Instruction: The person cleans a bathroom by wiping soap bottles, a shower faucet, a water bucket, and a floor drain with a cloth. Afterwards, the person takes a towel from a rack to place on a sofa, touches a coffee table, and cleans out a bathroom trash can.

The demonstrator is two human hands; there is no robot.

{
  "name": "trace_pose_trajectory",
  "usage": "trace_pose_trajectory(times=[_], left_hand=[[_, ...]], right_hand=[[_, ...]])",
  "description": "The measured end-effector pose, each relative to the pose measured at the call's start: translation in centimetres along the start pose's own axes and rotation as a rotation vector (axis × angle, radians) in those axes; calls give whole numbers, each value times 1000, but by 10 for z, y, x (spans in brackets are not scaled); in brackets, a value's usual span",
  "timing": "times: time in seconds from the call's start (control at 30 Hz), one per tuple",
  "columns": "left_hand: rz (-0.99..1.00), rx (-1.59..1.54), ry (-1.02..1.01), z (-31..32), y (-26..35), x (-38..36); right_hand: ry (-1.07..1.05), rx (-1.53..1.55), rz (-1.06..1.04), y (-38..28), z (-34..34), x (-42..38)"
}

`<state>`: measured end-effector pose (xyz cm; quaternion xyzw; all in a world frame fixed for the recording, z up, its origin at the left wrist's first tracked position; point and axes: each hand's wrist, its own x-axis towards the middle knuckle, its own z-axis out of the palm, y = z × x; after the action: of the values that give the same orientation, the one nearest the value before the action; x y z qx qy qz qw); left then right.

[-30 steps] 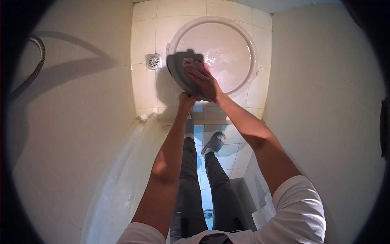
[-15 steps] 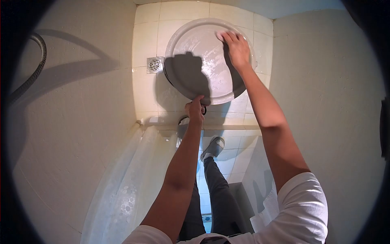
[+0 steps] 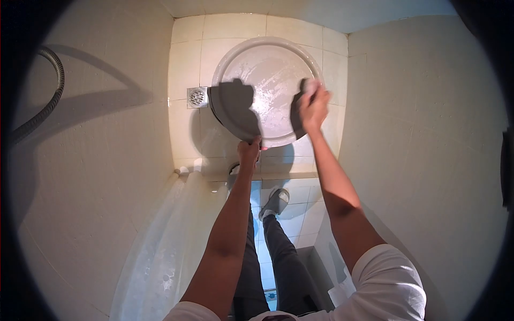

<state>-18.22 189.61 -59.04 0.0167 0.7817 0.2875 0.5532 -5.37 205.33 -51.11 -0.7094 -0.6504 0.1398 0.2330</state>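
Note:
A large round grey basin is held over the tiled floor, its wet, streaked face turned up at me. My left hand is closed on the near edge of its rim, thumb on top. At the right side of the basin, my right hand is blurred by motion, its fingers closed around a small pale pinkish pad. I cannot make out exactly what kind of pad it is. Shadows of my head and right hand fall across the basin.
A square metal floor drain lies left of the basin. A shower hose hangs on the left wall, above a translucent shower curtain. A low ledge crosses the floor between the basin and my slippered foot.
My right hand has moved down and toward the right side of the basin with the pad. The basin sits slightly lower and further left in view. My left hand keeps its hold on the rim.

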Motion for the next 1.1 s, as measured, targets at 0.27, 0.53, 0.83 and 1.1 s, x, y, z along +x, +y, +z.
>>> trace_pose_trajectory(times=[0.27,0.53,0.83,1.1], left_hand=[[110,276,99,10,-11,5],[-93,-349,-272,-1,11,-19],[-118,-798,-338,-3,79,4],[14,-888,-300,-16,187,80]], right_hand=[[80,-30,-233,-69,84,90],[-650,627,-1043,-105,107,-8],[-407,420,-276,9,-75,-25],[-396,502,241,80,-157,-153]])
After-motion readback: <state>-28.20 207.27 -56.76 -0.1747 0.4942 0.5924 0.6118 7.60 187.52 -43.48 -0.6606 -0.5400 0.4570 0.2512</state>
